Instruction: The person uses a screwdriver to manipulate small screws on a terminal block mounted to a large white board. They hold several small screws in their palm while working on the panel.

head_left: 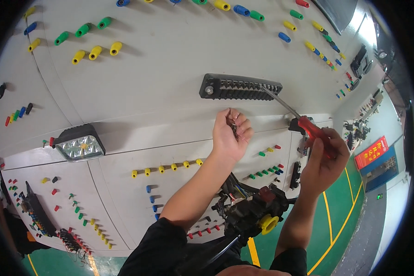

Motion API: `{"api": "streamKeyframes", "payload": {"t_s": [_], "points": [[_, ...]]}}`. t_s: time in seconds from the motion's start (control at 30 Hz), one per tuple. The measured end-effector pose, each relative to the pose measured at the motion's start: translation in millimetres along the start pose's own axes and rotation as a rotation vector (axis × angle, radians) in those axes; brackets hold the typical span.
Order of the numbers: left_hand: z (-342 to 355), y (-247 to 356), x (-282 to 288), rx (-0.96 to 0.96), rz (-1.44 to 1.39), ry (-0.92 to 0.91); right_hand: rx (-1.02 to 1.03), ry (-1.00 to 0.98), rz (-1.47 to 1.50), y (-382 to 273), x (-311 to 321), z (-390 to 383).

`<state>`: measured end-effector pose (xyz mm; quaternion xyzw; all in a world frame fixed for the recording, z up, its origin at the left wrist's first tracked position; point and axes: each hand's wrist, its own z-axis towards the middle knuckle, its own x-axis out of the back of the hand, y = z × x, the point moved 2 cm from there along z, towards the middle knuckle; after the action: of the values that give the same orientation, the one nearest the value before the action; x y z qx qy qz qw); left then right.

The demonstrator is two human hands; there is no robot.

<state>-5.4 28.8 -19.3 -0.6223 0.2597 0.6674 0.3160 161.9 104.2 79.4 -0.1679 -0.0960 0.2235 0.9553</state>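
Observation:
My right hand point(324, 161) is wrapped round the red handle of a screwdriver point(310, 126). The screwdriver's metal shaft slants up and left, and its tip meets the right part of a long black terminal strip point(241, 95) fixed to a pale panel. Along the strip runs a row of metal contacts, with a larger round screw at its left end. Just below the strip, my left hand point(230, 135) is curled with the palm turned up. Small dark metal pieces point(235, 129) show between its fingers; their exact kind is too small to make out.
Yellow, green, blue and red sockets point(95, 53) stick out of the panel. A square lamp point(80, 145) juts out at the left. Close below my hands is a dark mechanical assembly point(250, 214) with wires and a yellow ring. Green floor point(340, 216) with yellow lines lies at the right.

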Motion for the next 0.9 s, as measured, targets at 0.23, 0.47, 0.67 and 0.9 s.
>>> {"api": "streamKeyframes", "payload": {"t_s": [0.23, 0.47, 0.67, 0.9], "points": [[-0.8, -2.3, 1.5, 0.015, 0.003, -0.015, 0.001, 0.003, -0.039, 0.7, -0.1, -6.2], [-1.4, -2.7, 2.5, 0.046, 0.03, -0.034, 0.289, -0.236, -0.302, -15.6, -5.4, -5.6], [-2.6, -4.6, 4.4, 0.064, 0.037, -0.035, -0.047, -0.383, -0.262, -45.4, 3.7, -4.9], [-1.6, -16.2, 6.3, 0.126, 0.001, -0.046, 0.006, -0.233, -0.324, -52.3, -13.9, 2.8]]}}
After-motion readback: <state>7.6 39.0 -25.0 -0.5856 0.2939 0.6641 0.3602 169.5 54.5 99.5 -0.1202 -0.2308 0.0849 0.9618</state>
